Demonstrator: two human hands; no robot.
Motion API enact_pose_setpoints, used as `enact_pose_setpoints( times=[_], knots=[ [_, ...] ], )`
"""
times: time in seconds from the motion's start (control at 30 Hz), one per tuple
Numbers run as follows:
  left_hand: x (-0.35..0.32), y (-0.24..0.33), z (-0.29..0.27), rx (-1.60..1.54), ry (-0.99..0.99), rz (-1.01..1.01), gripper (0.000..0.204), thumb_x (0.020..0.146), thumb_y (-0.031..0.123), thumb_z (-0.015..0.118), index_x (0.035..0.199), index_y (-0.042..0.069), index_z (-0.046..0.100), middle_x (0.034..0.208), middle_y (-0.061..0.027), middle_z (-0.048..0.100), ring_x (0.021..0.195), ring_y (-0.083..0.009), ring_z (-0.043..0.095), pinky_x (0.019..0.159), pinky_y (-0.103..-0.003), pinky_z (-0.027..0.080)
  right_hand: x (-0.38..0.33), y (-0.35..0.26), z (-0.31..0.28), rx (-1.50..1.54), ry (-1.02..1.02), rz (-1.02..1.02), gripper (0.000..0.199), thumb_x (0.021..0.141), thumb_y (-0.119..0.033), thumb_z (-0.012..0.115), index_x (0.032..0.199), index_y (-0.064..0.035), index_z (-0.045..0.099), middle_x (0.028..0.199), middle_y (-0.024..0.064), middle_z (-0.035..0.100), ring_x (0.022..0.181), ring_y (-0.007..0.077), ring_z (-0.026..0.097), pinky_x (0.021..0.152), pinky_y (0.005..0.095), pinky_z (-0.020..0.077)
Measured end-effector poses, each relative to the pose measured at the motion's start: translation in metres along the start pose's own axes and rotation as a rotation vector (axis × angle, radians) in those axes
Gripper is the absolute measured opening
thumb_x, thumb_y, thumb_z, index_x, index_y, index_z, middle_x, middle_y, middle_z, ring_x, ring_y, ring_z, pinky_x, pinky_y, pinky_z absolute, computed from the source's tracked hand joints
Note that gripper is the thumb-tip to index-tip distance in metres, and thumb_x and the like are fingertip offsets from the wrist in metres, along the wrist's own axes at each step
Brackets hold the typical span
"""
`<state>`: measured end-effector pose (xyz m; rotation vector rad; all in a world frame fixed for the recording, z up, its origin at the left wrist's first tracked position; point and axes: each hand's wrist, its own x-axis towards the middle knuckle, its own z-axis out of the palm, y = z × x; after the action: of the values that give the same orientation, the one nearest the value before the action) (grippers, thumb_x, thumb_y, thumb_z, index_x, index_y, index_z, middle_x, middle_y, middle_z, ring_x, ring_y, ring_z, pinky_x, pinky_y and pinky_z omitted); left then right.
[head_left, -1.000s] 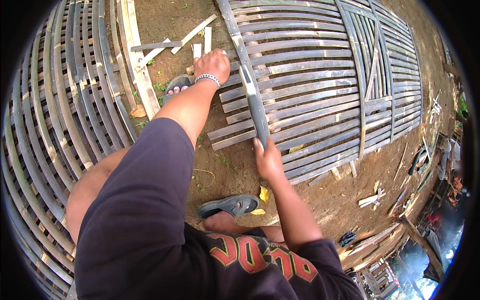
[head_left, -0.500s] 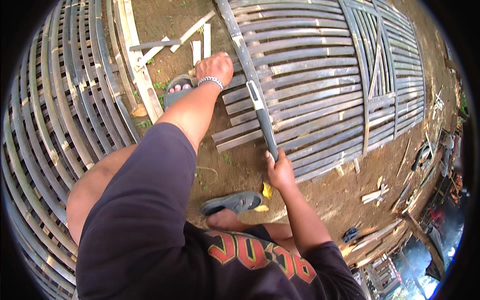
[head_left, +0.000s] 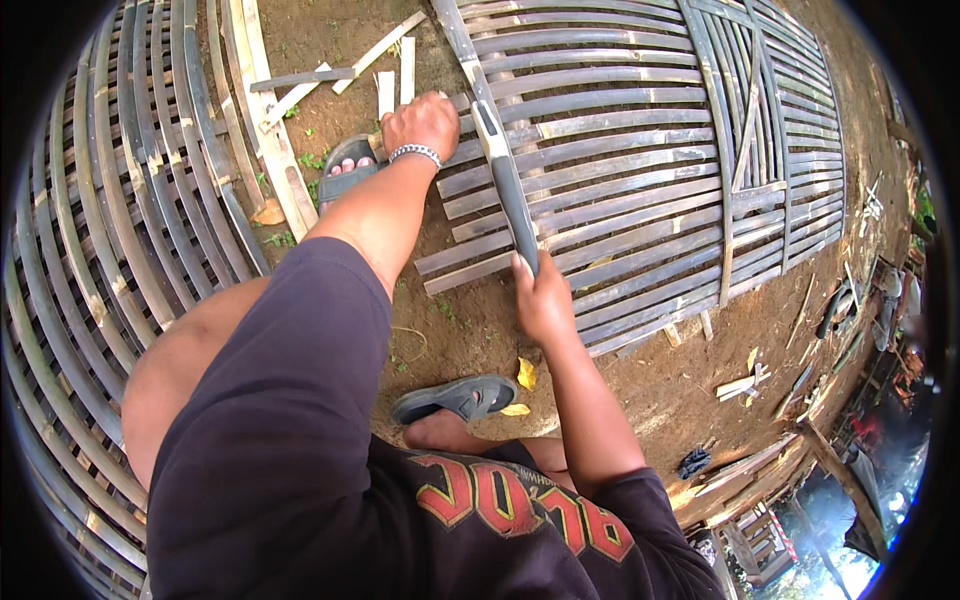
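My right hand is closed round the lower end of a dark-handled tool, whose upper part is pale with a dark slot. This tool lies in line with a long dark bamboo strip that runs across the slat ends of a bamboo panel on the ground. My left hand, wearing a chain bracelet, is closed beside the panel's left edge. A slat end meets its knuckles, but what its fingers hold is hidden.
To the left a second slatted bamboo panel reaches past my knee. Pale wooden strips and offcuts lie between the panels. My sandalled feet rest on bare soil. More scraps and smoky clutter are at the right.
My right hand and the tool have moved up along the bamboo strip, away from my body. My left hand stays near the slat ends, and the view has shifted slightly.
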<state>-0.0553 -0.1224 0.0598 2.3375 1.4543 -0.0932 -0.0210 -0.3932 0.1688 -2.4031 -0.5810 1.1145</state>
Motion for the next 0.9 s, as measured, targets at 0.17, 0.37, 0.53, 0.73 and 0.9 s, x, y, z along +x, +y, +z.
enact_pose_setpoints(
  times=[0.17,0.37,0.53,0.73,0.9],
  knots=[
    [-0.001,-0.003,0.002,-0.011,0.108,-0.034,0.036,0.094,0.032,0.045,0.096,0.012,0.075,0.101,-0.015,0.076,0.095,-0.0344,0.072,0.089,-0.05,0.051,-0.1,0.08,-0.01,-0.025,0.008,0.002,0.043,0.101,-0.038,0.06,0.111,0.0036,0.058,0.089,0.034,0.066,0.09,0.0544,0.063,0.075,0.0559,0.0499],
    [0.0,0.0,0.005,-0.016,0.175,-0.034,0.034,0.095,0.031,0.048,0.094,0.011,0.075,0.101,-0.0139,0.073,0.102,-0.0322,0.066,0.092,-0.048,0.045,-0.04,0.041,0.0,-0.073,-0.008,0.06,0.042,0.101,-0.039,0.06,0.108,0.002,0.059,0.087,0.0335,0.066,0.088,0.0545,0.063,0.074,0.0569,0.0502],
    [-0.004,-0.008,0.009,0.059,0.406,0.122,0.027,0.095,0.03,0.053,0.097,0.013,0.074,0.107,-0.0093,0.065,0.11,-0.0281,0.054,0.097,-0.045,0.035,-0.096,0.083,-0.002,-0.052,0.013,0.035,0.04,0.101,-0.039,0.059,0.107,0.0005,0.058,0.086,0.0334,0.066,0.087,0.0545,0.063,0.072,0.0571,0.0505],
    [0.004,0.004,-0.013,-0.106,-0.126,-0.11,0.051,0.099,0.043,0.037,0.105,0.01,0.076,0.11,-0.0231,0.071,0.104,-0.0446,0.067,0.095,-0.052,0.052,-0.041,0.053,0.01,-0.104,-0.02,0.09,0.044,0.101,-0.041,0.059,0.108,0.0025,0.057,0.086,0.0351,0.066,0.088,0.0561,0.062,0.072,0.0579,0.0504],
    [-0.002,-0.001,-0.016,-0.096,-0.089,-0.145,0.049,0.099,0.04,0.039,0.101,0.011,0.078,0.107,-0.0229,0.073,0.102,-0.0434,0.069,0.091,-0.051,0.054,-0.104,0.12,0.0,-0.012,-0.063,0.079,0.041,0.1,-0.037,0.06,0.115,0.0013,0.057,0.085,0.0335,0.066,0.086,0.0544,0.064,0.069,0.0576,0.0509]
  ],
)
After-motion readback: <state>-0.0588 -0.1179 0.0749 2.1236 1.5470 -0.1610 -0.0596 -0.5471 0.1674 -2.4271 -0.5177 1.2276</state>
